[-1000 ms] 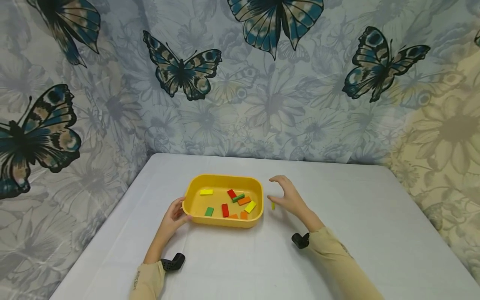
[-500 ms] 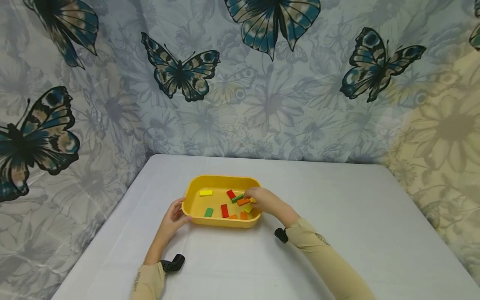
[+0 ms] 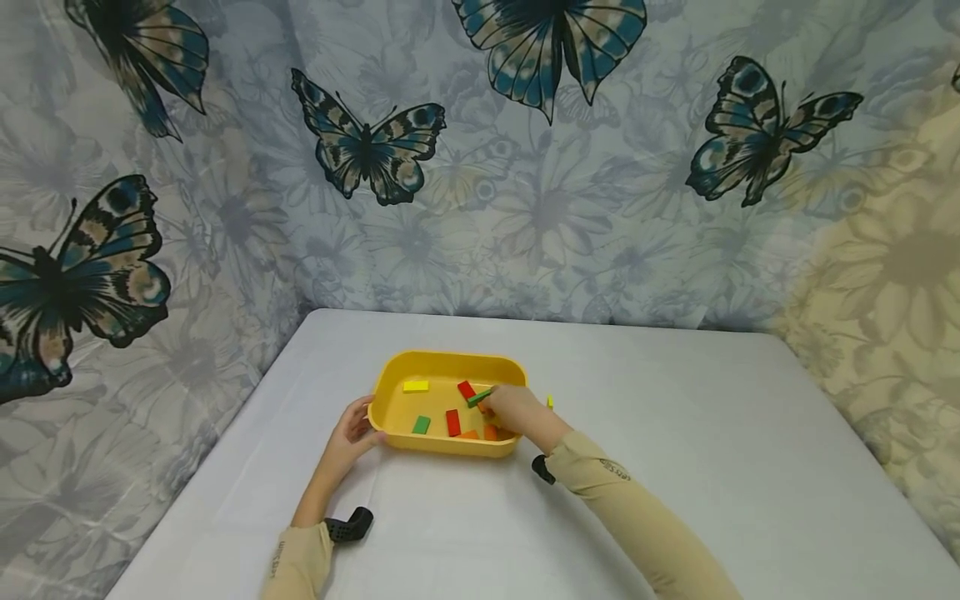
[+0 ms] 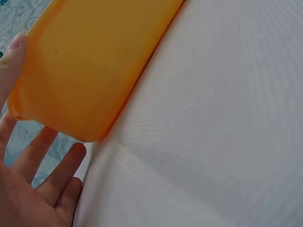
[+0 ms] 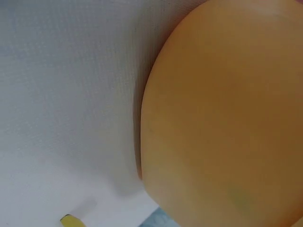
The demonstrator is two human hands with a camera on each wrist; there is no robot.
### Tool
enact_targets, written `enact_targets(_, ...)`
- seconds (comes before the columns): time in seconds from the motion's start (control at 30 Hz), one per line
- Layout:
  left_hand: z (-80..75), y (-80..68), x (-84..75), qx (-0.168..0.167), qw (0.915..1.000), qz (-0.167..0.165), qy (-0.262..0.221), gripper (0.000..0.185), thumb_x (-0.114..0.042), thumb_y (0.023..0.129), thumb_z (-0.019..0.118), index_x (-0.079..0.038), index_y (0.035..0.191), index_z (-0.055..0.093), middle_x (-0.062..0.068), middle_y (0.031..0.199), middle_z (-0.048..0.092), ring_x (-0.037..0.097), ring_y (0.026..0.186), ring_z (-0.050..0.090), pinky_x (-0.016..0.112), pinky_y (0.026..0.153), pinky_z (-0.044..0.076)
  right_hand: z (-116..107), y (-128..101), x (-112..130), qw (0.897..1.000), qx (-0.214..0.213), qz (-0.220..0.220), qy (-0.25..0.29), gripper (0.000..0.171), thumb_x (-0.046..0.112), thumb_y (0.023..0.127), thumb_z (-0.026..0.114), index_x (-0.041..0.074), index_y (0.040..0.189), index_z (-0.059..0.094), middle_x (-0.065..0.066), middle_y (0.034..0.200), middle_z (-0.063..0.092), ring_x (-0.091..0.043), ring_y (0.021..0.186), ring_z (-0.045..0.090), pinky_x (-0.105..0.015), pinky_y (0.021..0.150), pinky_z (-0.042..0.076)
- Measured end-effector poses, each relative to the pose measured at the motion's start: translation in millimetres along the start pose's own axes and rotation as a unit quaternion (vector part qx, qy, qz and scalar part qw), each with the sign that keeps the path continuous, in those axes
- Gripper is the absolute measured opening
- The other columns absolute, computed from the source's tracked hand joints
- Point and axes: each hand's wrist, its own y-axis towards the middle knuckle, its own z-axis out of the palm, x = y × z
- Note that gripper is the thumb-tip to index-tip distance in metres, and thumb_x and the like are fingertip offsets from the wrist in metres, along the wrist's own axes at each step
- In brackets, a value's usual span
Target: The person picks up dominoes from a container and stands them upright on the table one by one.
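A yellow plastic tray [image 3: 438, 446] stands on the white table. Its left end is held by my left hand [image 3: 352, 433], thumb against the near wall and fingers round the corner; the left wrist view shows the thumb [image 4: 14, 56] on the tray wall. Over the right rim, my right hand [image 3: 517, 410] reaches down among the blocks, fingertips hidden. Close to its fingers lie a green block [image 3: 478, 398] and a red block [image 3: 466, 389]. Another red block [image 3: 453, 422], a green block [image 3: 422, 425], a yellow block [image 3: 416, 387] and orange blocks [image 3: 468, 434] lie in the tray.
A small yellow piece [image 3: 550, 402] is on the table just right of the tray, partly hidden by my right hand; the right wrist view catches its end [image 5: 71, 221]. Behind the table [image 3: 675, 400] hangs a cloth with butterflies [image 3: 367, 150].
My right hand has moved left from beside the tray into it, then slightly farther in and down. The left hand keeps its hold on the tray. The orange and yellow blocks near the right hand are now mostly covered.
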Motion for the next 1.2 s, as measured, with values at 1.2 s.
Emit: enact_targets(1.2, -0.4, -2.5, -0.7, 0.005, 0.9998, -0.013, 0.011, 0.063, -0.009, 0.079, 0.069, -0.006, 0.132, 0.036, 0.018, 0.132, 0.042, 0.03, 0.107, 0.045, 0.03, 0.09, 0.034, -19.2, -60.0, -42.1, 0.851, -0.314, -0.096, 0.41, 0.024, -0.005, 0.079, 0.064, -0.002, 0.102, 0.058, -0.016, 0.094, 0.06, -0.028, 0.077, 0.061, -0.033, 0.062, 0.05)
